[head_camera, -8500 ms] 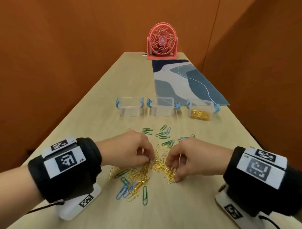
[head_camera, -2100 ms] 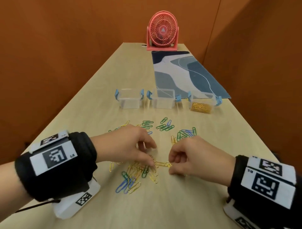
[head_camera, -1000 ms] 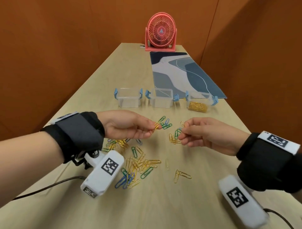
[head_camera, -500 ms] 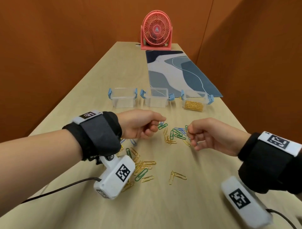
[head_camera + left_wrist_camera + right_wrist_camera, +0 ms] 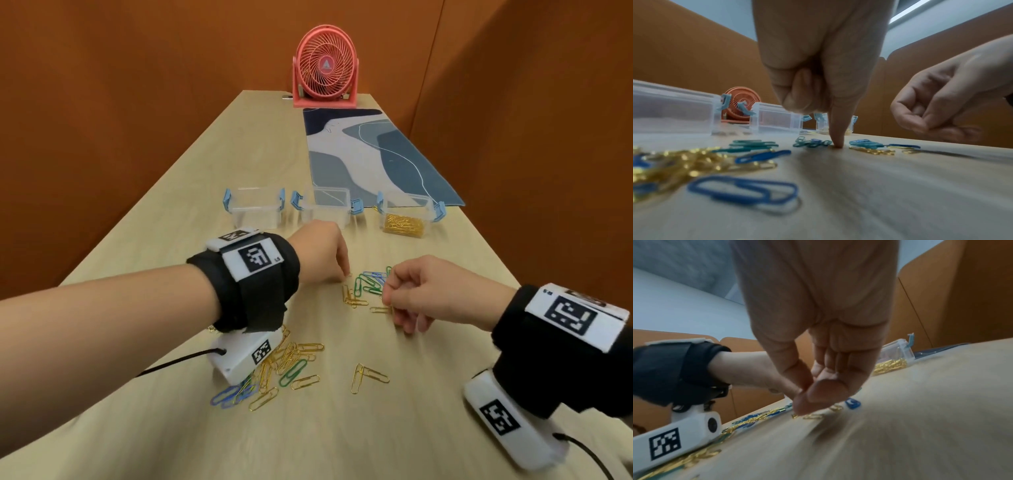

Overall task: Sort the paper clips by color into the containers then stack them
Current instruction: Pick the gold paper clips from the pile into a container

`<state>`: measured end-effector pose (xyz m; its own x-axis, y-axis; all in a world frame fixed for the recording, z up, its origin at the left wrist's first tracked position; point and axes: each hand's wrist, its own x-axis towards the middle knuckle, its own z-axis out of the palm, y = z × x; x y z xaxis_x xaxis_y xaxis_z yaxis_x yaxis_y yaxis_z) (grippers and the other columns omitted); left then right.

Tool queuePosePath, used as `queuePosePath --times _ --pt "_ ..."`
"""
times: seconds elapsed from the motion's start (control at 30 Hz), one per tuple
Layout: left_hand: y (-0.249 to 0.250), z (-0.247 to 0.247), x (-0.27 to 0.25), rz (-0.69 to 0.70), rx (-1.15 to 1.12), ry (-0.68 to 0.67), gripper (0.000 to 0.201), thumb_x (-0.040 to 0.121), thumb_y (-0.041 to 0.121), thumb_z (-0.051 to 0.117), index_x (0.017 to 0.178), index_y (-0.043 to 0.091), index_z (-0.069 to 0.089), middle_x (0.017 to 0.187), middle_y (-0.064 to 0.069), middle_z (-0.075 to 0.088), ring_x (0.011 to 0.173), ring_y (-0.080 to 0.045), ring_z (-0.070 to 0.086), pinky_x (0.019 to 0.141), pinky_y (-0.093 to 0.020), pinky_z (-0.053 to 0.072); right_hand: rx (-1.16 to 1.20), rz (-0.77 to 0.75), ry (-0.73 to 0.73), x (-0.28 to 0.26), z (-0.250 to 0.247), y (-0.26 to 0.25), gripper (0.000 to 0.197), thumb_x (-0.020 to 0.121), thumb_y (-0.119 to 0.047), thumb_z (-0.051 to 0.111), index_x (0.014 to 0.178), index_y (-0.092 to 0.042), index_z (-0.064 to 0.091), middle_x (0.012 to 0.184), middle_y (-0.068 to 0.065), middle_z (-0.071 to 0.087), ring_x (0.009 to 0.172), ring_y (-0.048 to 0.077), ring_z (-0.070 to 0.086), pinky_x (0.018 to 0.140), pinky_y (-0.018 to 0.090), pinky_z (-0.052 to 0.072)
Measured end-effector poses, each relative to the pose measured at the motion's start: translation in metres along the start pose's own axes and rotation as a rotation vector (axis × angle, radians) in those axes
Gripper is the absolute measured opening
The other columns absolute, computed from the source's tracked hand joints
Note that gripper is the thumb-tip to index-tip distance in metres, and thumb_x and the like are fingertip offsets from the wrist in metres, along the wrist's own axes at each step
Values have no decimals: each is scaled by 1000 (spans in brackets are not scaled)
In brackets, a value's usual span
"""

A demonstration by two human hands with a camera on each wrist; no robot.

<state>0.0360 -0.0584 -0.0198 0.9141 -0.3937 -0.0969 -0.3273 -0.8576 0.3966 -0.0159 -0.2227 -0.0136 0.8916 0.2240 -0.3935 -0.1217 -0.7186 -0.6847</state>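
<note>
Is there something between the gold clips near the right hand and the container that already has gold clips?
Nothing visible blocks it. The gold clips lie by the right hand; only bare table separates them from the gold-filled container. The green and blue clips sit just left of that path.

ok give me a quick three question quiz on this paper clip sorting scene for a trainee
1. True or false: all three clear plastic containers with blue latches hold gold paper clips.
2. Which part of the left hand touches the light wooden table? A) flat palm B) one fingertip C) knuckles
3. Fill in: the right hand reaches down at a ____ paper clip on the table.

Key
1. False: only the right container holds gold clips; the left container and middle container look empty.
2. B: the fingertip presses the table among the loose clips, other fingers curled.
3. Gold: its pinched fingertips are at the gold clip; whether they grip it is unclear.
</note>
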Motion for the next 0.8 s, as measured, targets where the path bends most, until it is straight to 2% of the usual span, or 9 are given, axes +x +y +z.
queuePosePath --times 0.1,0.2,0.27,0.33,0.4,0.47,0.53,0.63,0.8 --pt "-4 -2 -5 30 30 -71 14 81 12 68 91 14 77 60 16 53 53 -2 45 44 -1 35 -84 -9 24 -3 -5 8 9 86 -13 58 84 -11 67 65 1 67 53 11 60 47 17 47" --pt "-5 -5 -16 49 6 -111 16 80 22 71 94 18 76 60 16 51 54 -4 45 45 -1 34 -172 -56 121 -3 -9 12 3 79 -18 71 80 -21 72 61 -7 64 48 -1 55 46 10 43" --pt "-2 -4 -20 53 2 -100 22 78 31 73 97 20 75 66 9 52 58 -9 46 46 -5 34 -274 -99 159 -3 -6 10 16 73 -28 78 87 -22 74 68 -10 63 51 -3 53 46 4 39" --pt "1 -3 -22 58 8 -93 31 74 36 76 101 21 73 84 14 53 60 -8 45 46 -6 33 -367 -112 172 -2 0 5 32 69 -36 79 96 -20 72 76 -9 63 63 1 53 50 7 39" --pt "3 -2 -22 63 15 -100 35 71 35 78 103 21 73 75 14 51 60 -7 42 47 -4 34 -438 -109 184 0 6 1 40 68 -38 79 102 -18 70 84 -7 61 73 6 53 55 9 37" --pt "2 -1 -23 59 16 -100 32 71 32 79 100 20 75 62 6 46 63 -9 48 46 -4 33 -447 -119 199 3 9 0 34 71 -32 79 100 -15 70 84 -4 61 77 9 54 58 9 37" --pt "-1 1 -27 65 11 -88 25 71 30 79 93 18 77 52 11 42 56 1 50 45 -3 33 -422 -135 178 4 10 -1 22 75 -22 76 94 -14 72 80 -3 64 72 8 56 58 8 39" --pt "-4 0 -35 71 6 -84 24 73 34 77 90 18 77 56 15 45 54 -3 44 46 -2 33 -393 -156 134 1 10 -2 16 74 -19 77 89 -15 73 74 -5 65 62 1 55 55 5 40" --pt "-10 -8 -36 56 -9 -108 31 69 33 80 98 23 74 59 16 38 56 -4 40 46 -1 33 -421 -181 164 -1 10 -2 19 76 -27 75 93 -18 71 80 -5 65 66 3 53 54 7 36"
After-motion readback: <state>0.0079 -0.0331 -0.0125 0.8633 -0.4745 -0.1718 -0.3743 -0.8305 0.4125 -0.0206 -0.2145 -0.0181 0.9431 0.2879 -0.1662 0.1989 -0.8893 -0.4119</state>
